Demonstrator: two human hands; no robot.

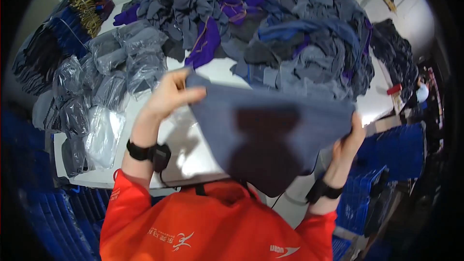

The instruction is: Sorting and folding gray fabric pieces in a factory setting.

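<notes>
A grey-blue pair of briefs (pixel 217 130) is spread between my hands above the table, wide along the top edge and narrowing toward me. A dark shadow covers its middle and lower part. My left hand (pixel 169 95) pinches the upper left corner between thumb and fingers. At the opposite corner, my right hand (pixel 350 137) grips the right edge, its fingers partly hidden by the cloth. Beyond the garment lies a large loose heap of grey garments (pixel 319 48), with purple pieces (pixel 207 43) among them.
Clear plastic packs of folded cloth (pixel 108 92) cover the left side of the white table (pixel 186 152). Behind them stand dark garment stacks (pixel 58 50), some tied in bundles. Blue crates (pixel 394 150) are at the right. Another person (pixel 422 92) is far off at the right.
</notes>
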